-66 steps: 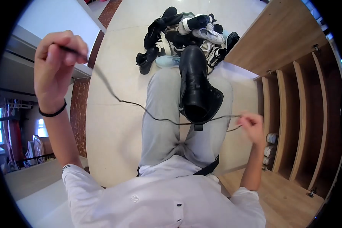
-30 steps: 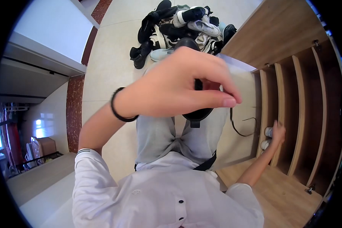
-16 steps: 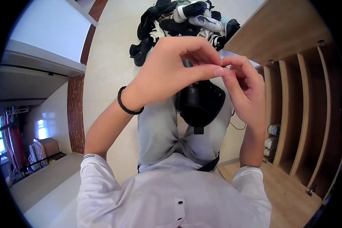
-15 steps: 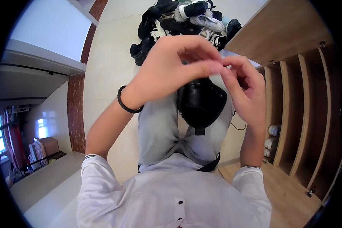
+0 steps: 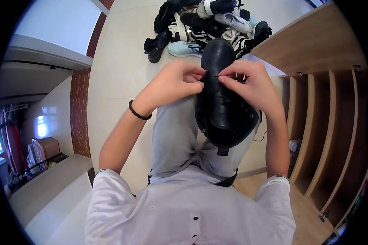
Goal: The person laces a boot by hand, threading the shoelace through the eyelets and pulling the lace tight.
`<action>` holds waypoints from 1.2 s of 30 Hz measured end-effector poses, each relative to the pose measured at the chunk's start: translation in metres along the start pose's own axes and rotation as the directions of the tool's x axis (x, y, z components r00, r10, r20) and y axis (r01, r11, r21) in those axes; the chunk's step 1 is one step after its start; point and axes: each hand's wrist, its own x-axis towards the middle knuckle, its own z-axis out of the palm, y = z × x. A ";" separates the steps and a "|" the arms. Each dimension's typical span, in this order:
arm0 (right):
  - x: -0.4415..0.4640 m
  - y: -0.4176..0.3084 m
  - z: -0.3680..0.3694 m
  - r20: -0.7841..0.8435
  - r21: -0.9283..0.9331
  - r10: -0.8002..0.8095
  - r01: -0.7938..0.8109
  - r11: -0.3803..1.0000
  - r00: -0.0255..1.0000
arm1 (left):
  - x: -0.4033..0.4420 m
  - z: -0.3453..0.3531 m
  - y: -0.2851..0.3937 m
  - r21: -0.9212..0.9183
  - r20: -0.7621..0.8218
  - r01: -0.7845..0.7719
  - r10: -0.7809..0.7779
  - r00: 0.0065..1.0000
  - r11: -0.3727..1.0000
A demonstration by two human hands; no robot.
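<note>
A black leather boot [image 5: 218, 57] rests on my lap, its toe pointing away from me and its dark opening towards my body. My left hand [image 5: 176, 81] is closed at the boot's left side, thumb and fingers pinching the edge of its lacing flap. From the right, my right hand [image 5: 249, 83] pinches a thin dark shoelace [image 5: 215, 76] over the front of the boot, just behind the toe. Eyelets show along the right flap, which is folded outwards.
A heap of shoes [image 5: 200, 24] lies on the tiled floor ahead, with a pale blue shoe [image 5: 182, 49] and a black boot [image 5: 156, 48] at its near edge. To my right stands an open wooden shoe cabinet [image 5: 310, 122] with upright dividers and its door swung out.
Both hands came down from above the boot, where their fingertips met, to its lacing area and moved apart. The boot's toe, hidden earlier, now shows.
</note>
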 end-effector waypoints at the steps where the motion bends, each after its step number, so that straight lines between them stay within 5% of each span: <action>1: 0.002 0.002 0.004 0.006 -0.023 -0.020 0.020 1.000 1.000 | -0.002 0.001 -0.003 -0.080 -0.015 0.004 -0.005 1.000 0.997; 36: 0.010 0.000 0.024 0.018 -0.302 -0.089 0.091 0.949 0.996 | -0.001 0.002 -0.019 -0.424 -0.049 0.024 -0.050 0.998 0.905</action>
